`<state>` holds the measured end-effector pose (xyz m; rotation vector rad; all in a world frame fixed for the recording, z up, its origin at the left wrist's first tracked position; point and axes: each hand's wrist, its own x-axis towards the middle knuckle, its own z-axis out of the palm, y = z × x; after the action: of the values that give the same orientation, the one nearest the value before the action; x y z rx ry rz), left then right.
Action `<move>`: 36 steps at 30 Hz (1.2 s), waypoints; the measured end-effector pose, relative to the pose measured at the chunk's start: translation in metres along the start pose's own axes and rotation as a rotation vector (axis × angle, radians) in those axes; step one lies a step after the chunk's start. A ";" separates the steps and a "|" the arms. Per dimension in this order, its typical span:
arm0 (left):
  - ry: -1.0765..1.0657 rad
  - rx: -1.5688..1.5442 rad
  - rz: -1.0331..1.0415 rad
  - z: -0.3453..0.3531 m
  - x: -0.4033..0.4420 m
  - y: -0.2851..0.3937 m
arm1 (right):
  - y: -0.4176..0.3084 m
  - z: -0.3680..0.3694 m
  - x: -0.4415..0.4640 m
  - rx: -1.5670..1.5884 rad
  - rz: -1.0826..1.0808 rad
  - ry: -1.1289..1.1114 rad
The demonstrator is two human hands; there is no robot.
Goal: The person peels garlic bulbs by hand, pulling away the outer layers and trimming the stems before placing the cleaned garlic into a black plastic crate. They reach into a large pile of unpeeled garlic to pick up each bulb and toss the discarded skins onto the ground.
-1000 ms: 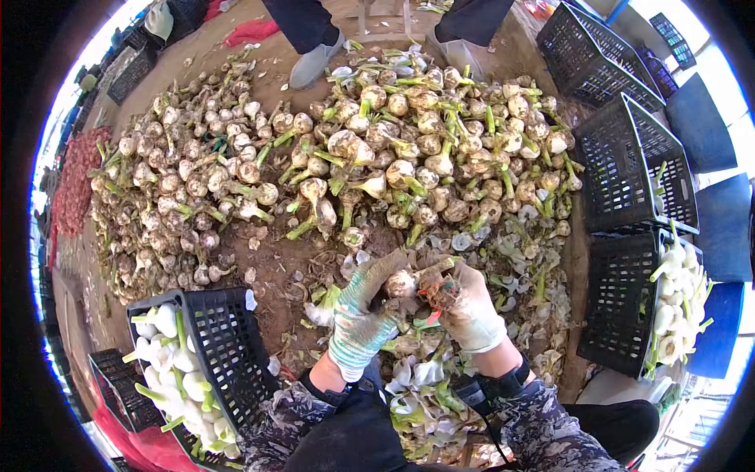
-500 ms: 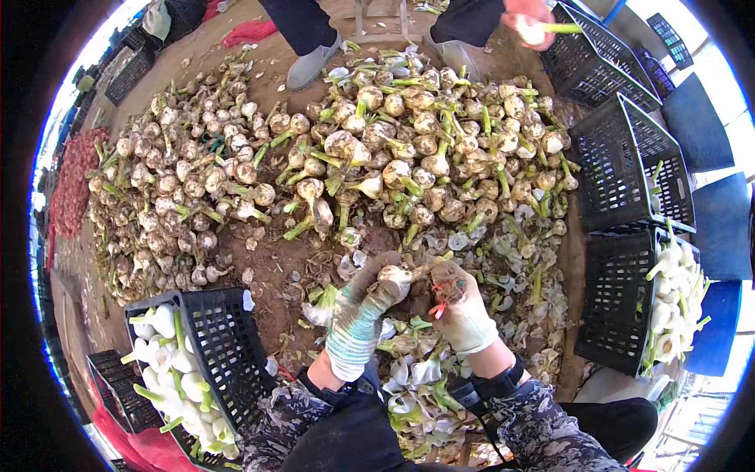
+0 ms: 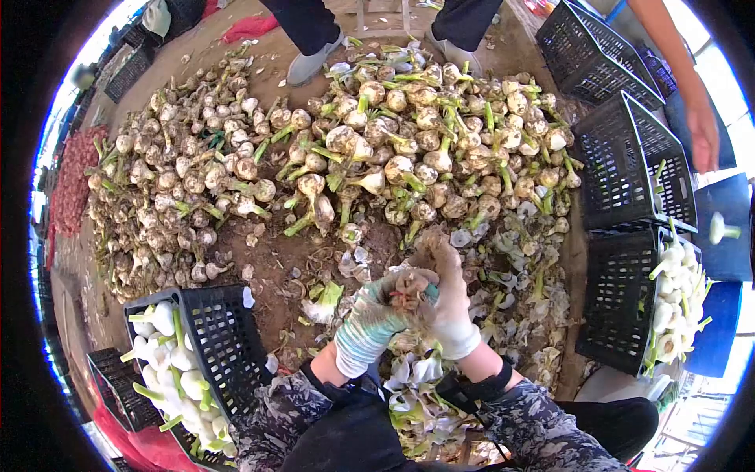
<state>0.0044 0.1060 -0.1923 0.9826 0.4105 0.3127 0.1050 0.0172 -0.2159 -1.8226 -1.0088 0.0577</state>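
My left hand, in a striped, soiled glove, is closed in front of me. It grips a garlic bulb that its fingers mostly hide; a brown, shaggy clump with a reddish bit shows between the hands. Pressed against it from the right is my right hand, in a pale glove with dirty brown fingers. Those fingers are bent together and point away from me; what they hold is hidden. Beyond both hands lies a heap of unpeeled garlic with cut green stems. Loose skins cover the ground below.
Cleaned garlic fills a black crate at left and another crate at right. More black crates stand farther up. A co-worker's hand is open; a white bulb shows below it. Another person's shoes border the heap.
My hands have come together, hiding the bulb seen in my left hand. The right hand has turned upward. The co-worker's arm has swung right and released a cleaned garlic bulb.
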 end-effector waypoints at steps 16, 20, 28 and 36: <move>0.145 -0.479 -0.115 -0.012 0.005 -0.001 | -0.011 -0.022 0.004 1.036 0.916 -0.246; 0.132 0.424 0.156 -0.033 0.002 -0.015 | -0.011 -0.021 0.013 1.297 0.977 -0.193; 0.140 0.110 -0.027 -0.013 -0.005 0.007 | -0.005 -0.020 0.020 1.077 0.924 -0.314; 0.135 0.102 -0.086 -0.010 -0.009 0.016 | -0.002 -0.019 0.020 1.164 0.808 -0.343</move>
<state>-0.0092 0.1181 -0.1816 1.0436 0.5953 0.2831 0.1251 0.0165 -0.1976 -0.9906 -0.2207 1.2119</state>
